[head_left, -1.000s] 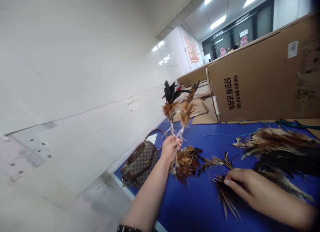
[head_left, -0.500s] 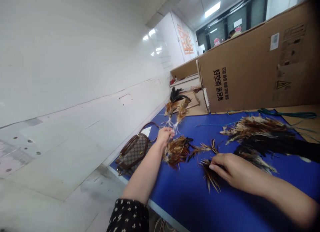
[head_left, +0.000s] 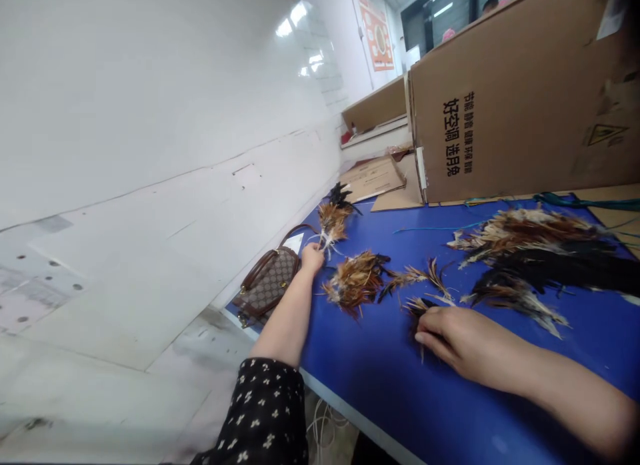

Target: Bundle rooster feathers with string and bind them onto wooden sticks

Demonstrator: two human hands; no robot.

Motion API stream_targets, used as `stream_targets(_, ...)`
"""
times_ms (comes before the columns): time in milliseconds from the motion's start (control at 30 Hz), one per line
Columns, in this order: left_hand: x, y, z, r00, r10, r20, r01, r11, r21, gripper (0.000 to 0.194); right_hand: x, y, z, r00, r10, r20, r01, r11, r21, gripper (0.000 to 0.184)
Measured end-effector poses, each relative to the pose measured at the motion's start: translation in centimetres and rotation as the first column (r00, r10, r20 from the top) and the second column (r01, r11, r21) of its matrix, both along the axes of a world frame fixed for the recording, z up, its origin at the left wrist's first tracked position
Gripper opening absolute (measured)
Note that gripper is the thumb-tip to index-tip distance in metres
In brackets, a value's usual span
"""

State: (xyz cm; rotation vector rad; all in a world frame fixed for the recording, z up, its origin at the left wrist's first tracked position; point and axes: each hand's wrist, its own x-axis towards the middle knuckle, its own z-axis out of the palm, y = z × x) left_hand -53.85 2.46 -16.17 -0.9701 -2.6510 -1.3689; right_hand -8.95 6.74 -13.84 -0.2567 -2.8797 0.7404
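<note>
Hold the tied feathers (head_left: 333, 221) by the stems in the left hand's (head_left: 313, 257) clamped fingers, at the far left of the counter (head_left: 360, 371), uncrushed, clear of the handbag (head_left: 274, 278). Pinch the dark feathers (head_left: 418, 307) lightly in the right hand's (head_left: 467, 338) fingers, apparently closed on them.

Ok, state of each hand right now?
Left hand: closed, holding white-tied brown and black feathers.
Right hand: closed on a small dark brown feather bunch.

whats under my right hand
Dark feathers stick out past your right hand, over the blue table. Whatever is beneath the palm and curled fingers is covered.
</note>
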Motion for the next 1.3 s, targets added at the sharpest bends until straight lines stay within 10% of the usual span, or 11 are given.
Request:
stream_targets(267, 3.1, -4.0, -0.8, 0.913, -0.334, -0.235, 0.336, 0.941, -0.032, 0.046, 0.4, -3.7, -1.2, 0.990, 0.098, -0.099, -0.105, 0.992, -0.064, 0.036)
stream_targets(433, 6.7, -5.5, -3.2, 0.610, -0.714, -0.344, 0.613, 0.700, -0.365, 0.074, 0.8, -5.2, -1.9, 0.969, 0.095, -0.227, -0.107, 0.993, -0.040, 0.037)
stream_targets(767, 11.1, 0.5, -5.4, 0.535, -0.798, -0.278, 0.698, 0.603, -0.386, 0.078, 2.2, -7.7, -5.9, 0.939, 0.089, -0.331, -0.068, 0.995, 0.074, 0.034)
stream_targets(1000, 15.5, 3.0, -2.8, 0.682, -0.614, -0.398, 0.627, 0.771, -0.115, 0.059, 1.9, -7.5, -6.6, 0.946, 0.074, -0.314, -0.078, 0.997, 0.002, 0.032)
stream_targets(1300, 21.3, 5.0, -1.9, 0.496, -0.809, -0.316, 0.712, 0.587, -0.385, 0.012, 1.8, -7.1, -6.5, 0.961, 0.049, -0.271, -0.083, 0.990, -0.115, 0.031)
